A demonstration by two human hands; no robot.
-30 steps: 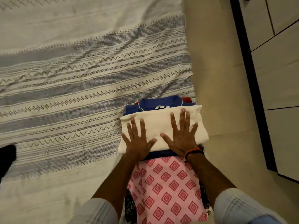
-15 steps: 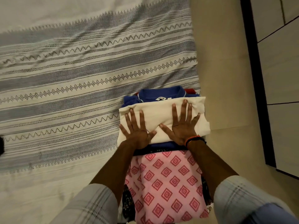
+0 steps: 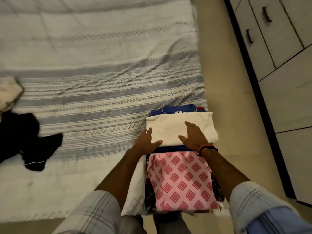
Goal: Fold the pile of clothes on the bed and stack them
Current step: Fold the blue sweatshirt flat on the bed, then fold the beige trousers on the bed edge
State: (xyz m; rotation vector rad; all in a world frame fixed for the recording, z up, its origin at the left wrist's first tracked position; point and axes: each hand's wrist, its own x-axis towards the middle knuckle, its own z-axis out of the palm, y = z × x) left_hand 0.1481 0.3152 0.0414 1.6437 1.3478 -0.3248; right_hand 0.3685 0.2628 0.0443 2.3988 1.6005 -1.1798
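A folded cream garment (image 3: pixel 170 125) tops a stack at the bed's right edge, over a folded blue collared shirt (image 3: pixel 177 109). Closer to me lies a second stack topped by pink cloth with red diamonds (image 3: pixel 182 181). My left hand (image 3: pixel 146 142) hovers at the cream garment's near left corner, fingers relaxed, holding nothing. My right hand (image 3: pixel 194 136), an orange and black band at its wrist, is raised just over the cream garment's near edge, fingers loose. A crumpled black garment (image 3: pixel 25 137) and a cream one (image 3: pixel 8 92) lie unfolded at the bed's left.
The bed carries a white and grey striped cover (image 3: pixel 101 92). A beige floor strip (image 3: pixel 228 81) runs along its right side. White cabinet doors with dark handles (image 3: pixel 270 39) stand at the far right.
Both hands have lifted off the cream garment and drawn back toward me, fingers no longer pressed flat. The view has swung left, bringing the unfolded black and cream clothes into sight.
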